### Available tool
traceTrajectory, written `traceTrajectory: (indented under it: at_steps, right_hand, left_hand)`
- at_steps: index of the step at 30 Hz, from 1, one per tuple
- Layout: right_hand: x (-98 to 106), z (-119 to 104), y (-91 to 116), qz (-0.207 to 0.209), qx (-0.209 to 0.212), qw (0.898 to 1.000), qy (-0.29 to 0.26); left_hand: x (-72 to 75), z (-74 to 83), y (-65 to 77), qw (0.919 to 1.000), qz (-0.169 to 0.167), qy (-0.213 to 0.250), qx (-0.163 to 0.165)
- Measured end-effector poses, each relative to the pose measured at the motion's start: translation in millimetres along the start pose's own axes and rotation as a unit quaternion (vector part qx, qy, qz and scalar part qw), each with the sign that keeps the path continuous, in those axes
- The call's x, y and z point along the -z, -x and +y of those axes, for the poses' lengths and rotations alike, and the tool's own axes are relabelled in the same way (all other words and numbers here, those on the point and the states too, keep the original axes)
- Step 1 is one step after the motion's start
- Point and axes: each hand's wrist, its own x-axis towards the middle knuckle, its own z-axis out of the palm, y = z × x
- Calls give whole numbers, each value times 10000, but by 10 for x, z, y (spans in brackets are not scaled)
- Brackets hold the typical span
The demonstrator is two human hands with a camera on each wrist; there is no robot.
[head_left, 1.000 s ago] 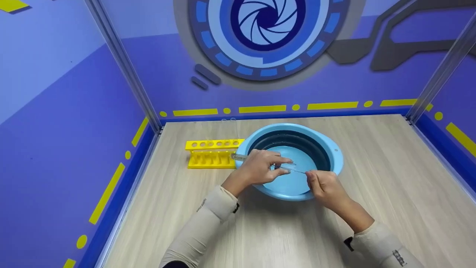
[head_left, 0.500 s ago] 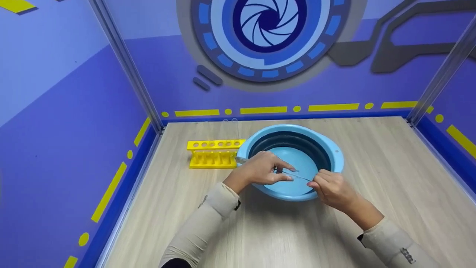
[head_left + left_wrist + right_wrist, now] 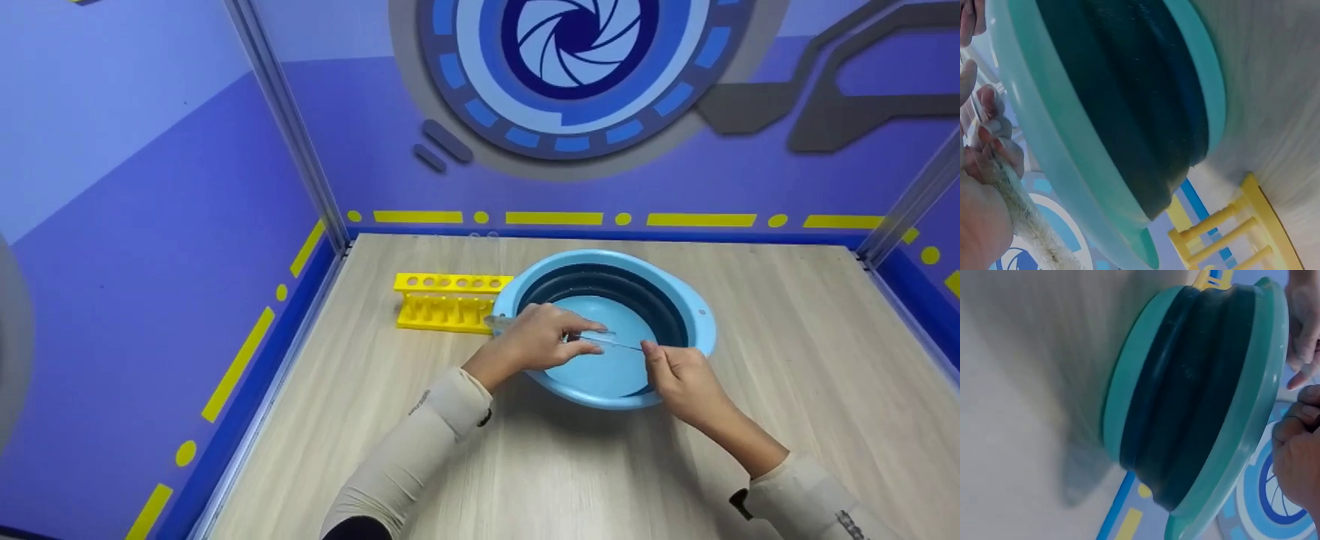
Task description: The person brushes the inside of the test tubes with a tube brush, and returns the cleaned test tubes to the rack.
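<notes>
Over a pale blue basin [image 3: 702,319], my left hand [image 3: 541,336] grips a clear glass test tube [image 3: 498,322], its closed end sticking out behind the hand toward the yellow rack. White bristles of a test tube brush [image 3: 1033,225] show inside the tube in the left wrist view. From the tube's other end a thin wire handle [image 3: 624,346] runs to my right hand [image 3: 681,381], which pinches it between thumb and curled fingers. In the right wrist view the right hand's knuckles face the left hand's fingertips, just above the basin's rim.
Left of the basin stands a yellow test tube rack [image 3: 450,283], partly overlapped by the basin's rim. Faint clear test tubes [image 3: 484,244] rise from its back. The wood-look table [image 3: 570,472] meets a blue-purple printed wall [image 3: 345,150] at the back and sides.
My right hand rolled over on the wire and back, its thumb on top again, and sits slightly farther from the left fingertips. The left hand keeps its grip; the head view has shifted.
</notes>
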Motion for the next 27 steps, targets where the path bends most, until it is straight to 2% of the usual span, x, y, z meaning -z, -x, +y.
traceTrajectory:
  at_steps: [2,5,10,13,20,27]
  right_hand:
    - [19,-56,-31,-164,-542,9983,-150]
    - [51,-125,-75,-320,-1135,9919,-465]
    - [100,-180,-106,-419,-1652,9813,-892]
    - [116,-164,-96,-449,-1675,9805,-923]
    - [179,-84,-10,-365,-1342,9866,-854]
    - [340,12,75,-186,-1207,9906,-623]
  left_hand:
    - [5,-7,4,9991,226,-349,-124]
    - [10,-28,17,9947,530,-815,-335]
    - [26,-63,43,9868,815,-1288,-556]
    - [24,-82,54,9865,818,-1298,-567]
    - [12,-95,58,9894,717,-1123,-586]
    - [35,-228,164,9941,696,-822,-157]
